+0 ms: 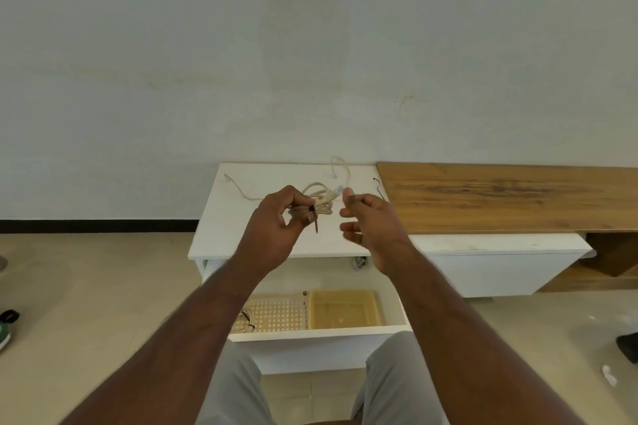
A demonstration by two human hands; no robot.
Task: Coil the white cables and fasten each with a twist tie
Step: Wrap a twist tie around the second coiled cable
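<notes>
The cream-white cable bundle point(319, 200) sits on the white table top point(221, 235), loosely looped, w/ its clear plug end point(337, 188) poking up to the right. One loose tail point(238, 188) runs off to the left & another point(340, 167) curls up near the wall. It looks half coiled, not tied yet.

The left hand point(276, 228) has its fingers curled, pinching a short dark twist tie point(315, 220) right beside the bundle. Prob. held there so it is ready to wrap round the loops. The right hand point(366, 217) is apart from the cable, fingers loosely spread & holding nothing. It sits near the plug end, maybe ready to grab the loops & keep them together.

A second thin dark tie point(379, 187) lies on the table near the brown wooden board point(500, 197), prob. saved for the next cable.

Below the table top, a white drawer point(317, 338) is pulled open. Inside are a pale basket w/ holes point(276, 314) & a yellow plastic tray point(345, 309). A cable w/ a dark tie point(247, 317) lies in the basket, so that may be where done ones go. Can't tell for sure.
</notes>
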